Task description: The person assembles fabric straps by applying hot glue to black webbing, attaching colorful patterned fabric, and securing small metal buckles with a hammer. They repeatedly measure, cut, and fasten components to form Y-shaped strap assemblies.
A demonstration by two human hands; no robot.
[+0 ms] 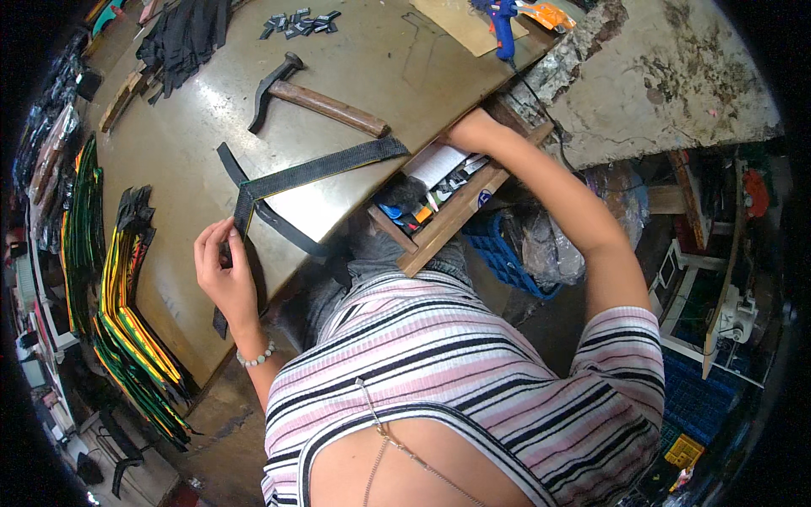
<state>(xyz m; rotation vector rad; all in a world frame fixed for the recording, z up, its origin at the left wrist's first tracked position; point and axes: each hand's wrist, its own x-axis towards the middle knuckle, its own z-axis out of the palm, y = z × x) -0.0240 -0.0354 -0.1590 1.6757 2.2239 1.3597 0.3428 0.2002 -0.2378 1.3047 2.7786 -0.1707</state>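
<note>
My left hand (224, 262) is at the near left part of the table, its fingers curled and the thumb and fingertips closed on the edge of a black webbing strap (321, 171). The strap bends at an angle there, one arm stretching right toward the table edge, with further black strips lying under and beside it. My right hand (470, 133) reaches into the far end of an open wooden drawer (456, 221) under the table; its fingers are hidden by the tabletop edge. Small packets and loose bits fill the drawer.
A claw hammer (329, 108) lies beyond the strap. Small black labels (297, 24), a blue glue gun (503, 34) and black strips (184, 42) are at the back. Bundles of yellow-green edged straps (127, 313) lie left. A blue crate (507, 253) stands below the drawer.
</note>
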